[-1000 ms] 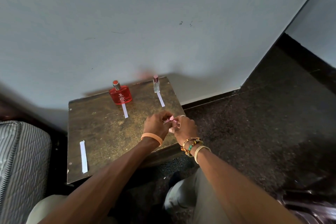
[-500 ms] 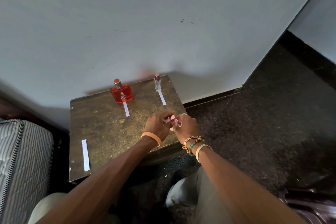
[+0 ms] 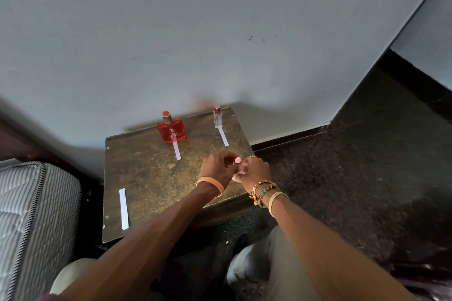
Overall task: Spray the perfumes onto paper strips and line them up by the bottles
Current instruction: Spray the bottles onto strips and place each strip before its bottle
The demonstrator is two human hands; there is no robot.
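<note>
A small pink perfume bottle is held over the table's near right corner. My right hand grips its body, and my left hand pinches its pink cap. The bottle is mostly hidden by my fingers. At the back of the table stands a red perfume bottle with a white paper strip in front of it. To its right is a slim clear bottle with its own strip. A third strip lies alone at the near left.
The small brown table stands against a pale wall. A striped mattress borders it on the left. Dark speckled floor lies to the right. My knees sit just below the table's front edge.
Both hands have stayed together on the pink bottle, shifting only slightly. The pink cap now shows more clearly between my fingers.
</note>
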